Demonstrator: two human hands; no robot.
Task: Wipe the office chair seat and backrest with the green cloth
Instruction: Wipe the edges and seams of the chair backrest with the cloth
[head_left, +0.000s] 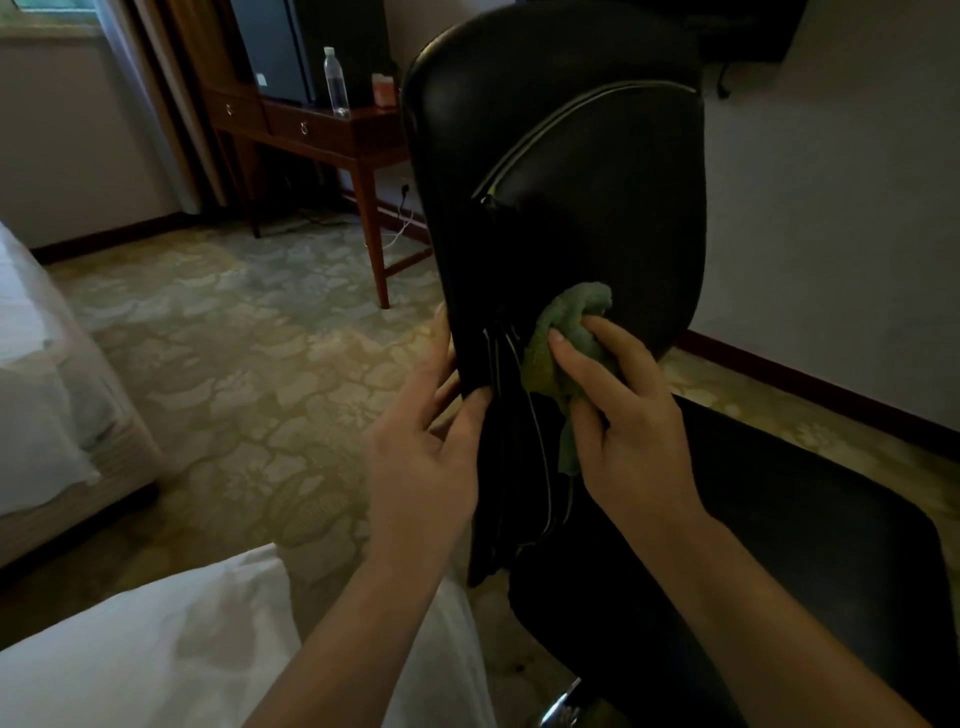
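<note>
A black leather office chair stands close in front of me, its tall backrest (582, 171) upright in the middle of the view and its seat (810, 551) spreading to the lower right. My right hand (623, 415) is closed on a bunched green cloth (566, 332) and presses it against the lower part of the backrest. The cloth's loose end hangs below my palm. My left hand (421, 447) grips the backrest's left edge, fingers behind and thumb in front.
A wooden desk (332, 130) with a water bottle (335, 83) and a dark screen stands at the back left. A white bed (47, 364) lies at the left edge. White fabric (171, 649) fills the lower left. Patterned carpet (249, 332) covers the floor, and a wall runs behind the chair.
</note>
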